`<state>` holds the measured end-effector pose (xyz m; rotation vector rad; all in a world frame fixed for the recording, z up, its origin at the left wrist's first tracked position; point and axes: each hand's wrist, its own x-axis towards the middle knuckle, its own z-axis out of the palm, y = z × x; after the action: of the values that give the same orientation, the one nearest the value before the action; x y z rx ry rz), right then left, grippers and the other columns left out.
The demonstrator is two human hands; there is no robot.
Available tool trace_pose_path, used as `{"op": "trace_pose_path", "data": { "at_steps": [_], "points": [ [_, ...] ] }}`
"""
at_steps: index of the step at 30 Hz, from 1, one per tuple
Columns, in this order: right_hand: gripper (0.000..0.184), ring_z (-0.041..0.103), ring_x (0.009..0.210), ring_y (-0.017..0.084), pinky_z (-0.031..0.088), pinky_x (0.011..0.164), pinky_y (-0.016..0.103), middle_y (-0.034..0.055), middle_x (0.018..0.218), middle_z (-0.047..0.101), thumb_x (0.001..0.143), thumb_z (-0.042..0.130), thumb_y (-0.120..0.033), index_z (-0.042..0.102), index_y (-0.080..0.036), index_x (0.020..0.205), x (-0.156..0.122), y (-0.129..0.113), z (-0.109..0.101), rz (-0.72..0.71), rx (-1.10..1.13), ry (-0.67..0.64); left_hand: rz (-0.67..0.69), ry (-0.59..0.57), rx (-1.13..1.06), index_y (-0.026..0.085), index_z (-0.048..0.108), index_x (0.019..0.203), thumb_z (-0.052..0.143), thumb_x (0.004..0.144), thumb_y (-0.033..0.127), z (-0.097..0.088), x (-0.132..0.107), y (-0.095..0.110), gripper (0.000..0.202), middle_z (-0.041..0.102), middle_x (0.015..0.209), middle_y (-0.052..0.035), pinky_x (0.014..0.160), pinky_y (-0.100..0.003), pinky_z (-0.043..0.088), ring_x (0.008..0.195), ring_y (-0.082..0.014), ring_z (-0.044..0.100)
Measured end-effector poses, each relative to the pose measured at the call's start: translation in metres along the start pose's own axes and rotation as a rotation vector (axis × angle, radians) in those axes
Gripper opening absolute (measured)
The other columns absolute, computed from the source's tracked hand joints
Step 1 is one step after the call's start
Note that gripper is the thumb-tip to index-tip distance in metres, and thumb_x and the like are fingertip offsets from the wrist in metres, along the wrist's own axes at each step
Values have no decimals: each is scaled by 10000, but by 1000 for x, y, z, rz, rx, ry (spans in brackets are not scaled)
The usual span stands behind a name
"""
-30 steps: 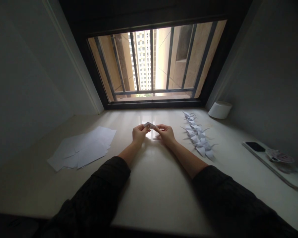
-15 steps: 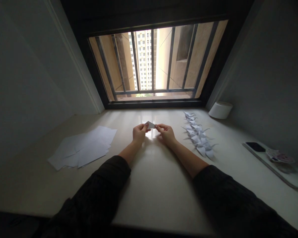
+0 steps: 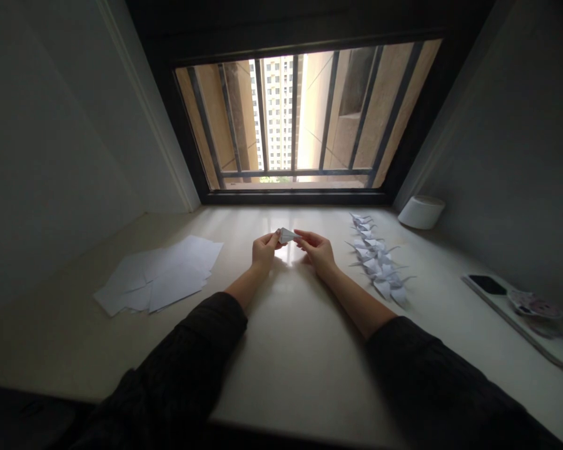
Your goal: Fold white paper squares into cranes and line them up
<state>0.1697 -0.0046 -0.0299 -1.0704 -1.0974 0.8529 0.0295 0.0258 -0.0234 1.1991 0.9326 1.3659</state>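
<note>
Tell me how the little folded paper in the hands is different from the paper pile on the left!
The folded paper is small and pointed, while the paper pile has larger, flat sheets. The folded paper is held between the left hand and right hand; the paper pile lies on the counter. Both look whitish.

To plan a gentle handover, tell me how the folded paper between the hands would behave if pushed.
Being small, the folded paper is probably very light. Its creased body likely feels fairly stiff, while its narrow end might bend easily.
</note>
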Motion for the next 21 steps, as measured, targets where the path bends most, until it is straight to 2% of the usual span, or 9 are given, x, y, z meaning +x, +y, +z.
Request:
{"op": "trace_pose_path", "data": {
  "at_steps": [3, 9, 11, 16, 21],
  "points": [
    [451, 626, 676, 169, 523, 563, 294, 50, 795, 710, 610, 726, -452, 703, -189, 975, 0, 2, 0, 26, -12, -6, 18, -4, -2, 129, 717, 799, 667, 682, 504, 1, -2, 1, 397, 700, 745, -71, 773, -345, 506, 712, -184, 650],
    [391, 665, 792, 196, 511, 763, 328, 71, 858, 728, 575, 764, -415, 716, -177, 881, 0, 0, 2, -8, 66, -32, 19, -21, 46, 135, 718, 811, 661, 686, 504, 2, -3, 1, 393, 706, 760, -67, 764, -335, 508, 713, -184, 655],
    [393, 664, 803, 201, 503, 786, 341, 75, 865, 729, 578, 760, -423, 716, -174, 878, 0, -2, 2, 8, 71, -33, 17, -21, 51, 132, 716, 816, 657, 694, 499, 2, -3, 1, 391, 705, 760, -68, 756, -332, 511, 702, -181, 654],
    [425, 642, 712, 183, 502, 715, 331, 67, 773, 723, 587, 727, -495, 719, -166, 855, 0, -4, 1, 43, 14, -9, 26, -19, 36, 129, 711, 814, 669, 685, 491, 3, -3, 2, 387, 699, 755, -69, 707, -323, 513, 658, -170, 643],
    [400, 613, 635, 155, 479, 634, 287, 52, 668, 692, 673, 635, -546, 703, -161, 757, 2, -2, -1, 38, -14, 3, 60, -33, 79, 135, 703, 798, 638, 715, 492, 3, -4, 2, 373, 686, 715, -61, 668, -298, 494, 645, -165, 637]
  ]
}}
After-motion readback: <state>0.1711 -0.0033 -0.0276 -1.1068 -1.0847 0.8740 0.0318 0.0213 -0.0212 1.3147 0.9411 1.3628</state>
